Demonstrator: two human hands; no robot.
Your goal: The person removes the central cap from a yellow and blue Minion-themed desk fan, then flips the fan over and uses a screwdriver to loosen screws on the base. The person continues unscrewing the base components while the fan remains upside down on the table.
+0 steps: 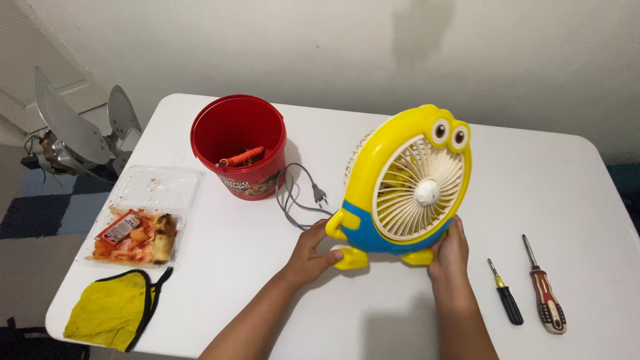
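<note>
Both hands grip a yellow-and-blue cartoon-shaped desk fan (407,187), upright at centre of the white tabletop (567,193), grille facing the camera. Left hand (312,250) wraps the fan's lower side at 8 o'clock, thumb on its yellow foot. Right hand (451,252) clasps the base at 5 o'clock, fingers up the blue rim. The grey power cord (297,193) with plug lies loose at 9 o'clock of the fan. Red bucket (239,145) at 10 o'clock holds an orange-handled tool. Two screwdrivers (527,293) lie at 4 o'clock, just beside each other. Open food tray (143,220) and yellow cloth (113,310) sit far left.
</note>
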